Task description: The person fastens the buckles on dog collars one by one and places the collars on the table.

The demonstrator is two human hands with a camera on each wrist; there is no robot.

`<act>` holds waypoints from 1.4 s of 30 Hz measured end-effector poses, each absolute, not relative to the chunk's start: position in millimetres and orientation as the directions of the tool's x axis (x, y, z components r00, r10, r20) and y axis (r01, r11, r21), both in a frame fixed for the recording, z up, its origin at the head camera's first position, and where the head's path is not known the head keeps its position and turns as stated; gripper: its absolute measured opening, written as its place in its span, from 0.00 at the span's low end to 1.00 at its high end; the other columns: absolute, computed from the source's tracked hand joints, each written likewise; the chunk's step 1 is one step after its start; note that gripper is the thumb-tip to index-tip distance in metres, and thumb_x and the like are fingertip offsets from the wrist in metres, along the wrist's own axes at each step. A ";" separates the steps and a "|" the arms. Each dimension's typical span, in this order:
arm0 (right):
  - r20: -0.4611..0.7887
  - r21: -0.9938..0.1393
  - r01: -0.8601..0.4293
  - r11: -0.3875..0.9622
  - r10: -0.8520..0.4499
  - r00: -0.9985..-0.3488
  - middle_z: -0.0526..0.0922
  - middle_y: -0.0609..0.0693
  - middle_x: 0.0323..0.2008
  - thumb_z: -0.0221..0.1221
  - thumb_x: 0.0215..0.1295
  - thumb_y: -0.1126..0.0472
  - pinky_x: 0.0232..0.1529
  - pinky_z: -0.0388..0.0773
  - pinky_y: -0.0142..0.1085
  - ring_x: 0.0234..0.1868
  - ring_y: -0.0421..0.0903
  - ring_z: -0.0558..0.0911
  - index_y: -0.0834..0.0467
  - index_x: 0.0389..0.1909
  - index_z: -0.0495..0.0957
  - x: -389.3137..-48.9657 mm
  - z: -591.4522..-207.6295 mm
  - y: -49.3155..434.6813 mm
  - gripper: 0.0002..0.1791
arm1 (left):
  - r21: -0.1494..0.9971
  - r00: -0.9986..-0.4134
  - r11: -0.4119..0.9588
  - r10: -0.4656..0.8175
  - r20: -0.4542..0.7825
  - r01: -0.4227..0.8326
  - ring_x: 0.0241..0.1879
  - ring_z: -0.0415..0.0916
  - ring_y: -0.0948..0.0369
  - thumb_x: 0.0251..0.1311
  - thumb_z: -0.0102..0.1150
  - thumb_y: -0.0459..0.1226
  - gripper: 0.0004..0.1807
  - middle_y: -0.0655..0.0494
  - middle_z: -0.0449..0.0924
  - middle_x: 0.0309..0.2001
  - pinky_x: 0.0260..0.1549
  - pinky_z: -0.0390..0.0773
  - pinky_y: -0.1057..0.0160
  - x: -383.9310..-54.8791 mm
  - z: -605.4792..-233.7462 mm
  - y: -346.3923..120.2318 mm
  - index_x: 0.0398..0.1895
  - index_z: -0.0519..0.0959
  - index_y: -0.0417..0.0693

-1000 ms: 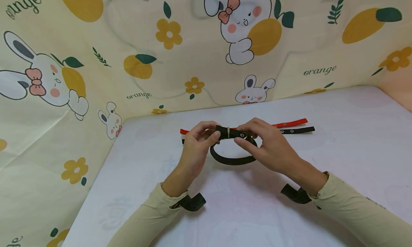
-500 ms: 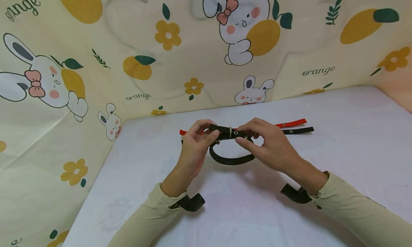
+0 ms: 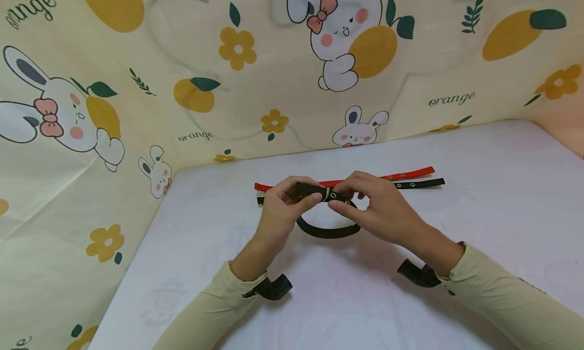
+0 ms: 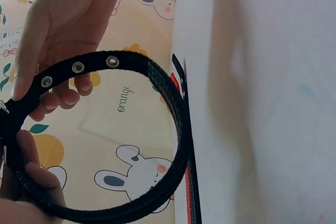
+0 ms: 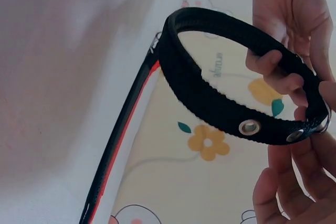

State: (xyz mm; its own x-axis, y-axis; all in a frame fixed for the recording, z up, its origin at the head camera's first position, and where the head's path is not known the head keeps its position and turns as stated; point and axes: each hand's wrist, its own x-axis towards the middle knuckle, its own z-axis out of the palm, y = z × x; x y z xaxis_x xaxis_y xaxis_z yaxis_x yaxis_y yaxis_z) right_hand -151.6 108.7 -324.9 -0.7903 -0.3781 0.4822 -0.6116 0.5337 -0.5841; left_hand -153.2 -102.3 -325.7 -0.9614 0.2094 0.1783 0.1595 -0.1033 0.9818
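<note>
Above the table, a black collar (image 3: 328,233) with metal eyelets hangs as a closed loop between both hands. My left hand (image 3: 284,213) pinches the strap end left of the metal buckle (image 3: 327,194), its thumb along the front. On the other side, my right hand (image 3: 385,203) pinches the band just right of the buckle, close to an eyelet. In the left wrist view the loop (image 4: 181,145) faces the camera, with several eyelets on its upper part. The right wrist view shows the band's (image 5: 210,98) frayed edge; fingers partly hide the buckle there.
Behind the hands, a red strap (image 3: 412,174) and a black strap (image 3: 422,184) with eyelets lie side by side on the white tabletop (image 3: 347,299). A printed cloth wall (image 3: 255,91) rises at the back and left.
The strap has slid leftward through the buckle, bringing an eyelet nearer to it. My left hand has shifted slightly down and right. Both hands keep their grip on the collar.
</note>
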 end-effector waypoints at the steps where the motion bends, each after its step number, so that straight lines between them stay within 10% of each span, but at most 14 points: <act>1: 0.483 -0.580 -0.611 0.539 -0.377 -0.790 0.79 0.36 0.32 0.68 0.63 0.52 0.40 0.74 0.32 0.36 0.33 0.76 0.46 0.40 0.84 -151.7 -324.9 108.8 0.07 | 0.981 -0.962 -0.103 0.203 0.181 0.162 0.41 0.79 0.61 0.60 0.65 0.28 0.14 0.60 0.83 0.38 0.47 0.81 0.66 -153.4 -325.6 -102.2 0.48 0.78 0.33; 18: 0.484 -0.574 -0.582 0.575 -0.335 -0.808 0.82 0.37 0.35 0.67 0.63 0.51 0.41 0.75 0.36 0.37 0.34 0.78 0.44 0.40 0.84 -153.0 -323.3 109.9 0.06 | 0.965 -0.981 -0.230 0.117 0.157 0.127 0.38 0.80 0.62 0.61 0.62 0.25 0.09 0.58 0.84 0.37 0.41 0.81 0.67 -155.0 -323.9 -103.1 0.43 0.82 0.43; 25: 0.509 -0.582 -0.594 0.556 -0.320 -0.799 0.81 0.36 0.33 0.67 0.63 0.52 0.41 0.74 0.32 0.36 0.33 0.77 0.44 0.39 0.84 -154.2 -322.1 111.2 0.05 | 0.943 -0.987 -0.323 0.113 0.116 0.074 0.39 0.82 0.61 0.53 0.72 0.38 0.12 0.57 0.86 0.37 0.46 0.82 0.65 -158.0 -324.1 -106.0 0.40 0.83 0.50; 33: 0.501 -0.588 -0.585 0.559 -0.316 -0.806 0.82 0.36 0.34 0.67 0.63 0.52 0.40 0.74 0.32 0.36 0.33 0.78 0.43 0.39 0.84 -154.9 -322.0 112.1 0.05 | 0.934 -0.990 -0.352 0.100 0.098 0.057 0.39 0.83 0.62 0.66 0.57 0.26 0.11 0.58 0.85 0.36 0.49 0.81 0.63 -159.9 -322.6 -107.0 0.39 0.82 0.52; 42: 0.518 -0.587 -0.597 0.547 -0.312 -0.796 0.81 0.35 0.31 0.68 0.62 0.52 0.39 0.73 0.30 0.35 0.33 0.76 0.43 0.38 0.85 -152.4 -323.3 109.9 0.05 | 0.956 -0.985 -0.285 0.133 0.108 0.066 0.39 0.79 0.64 0.60 0.65 0.27 0.11 0.60 0.85 0.38 0.44 0.78 0.68 -156.4 -327.5 -102.4 0.41 0.83 0.52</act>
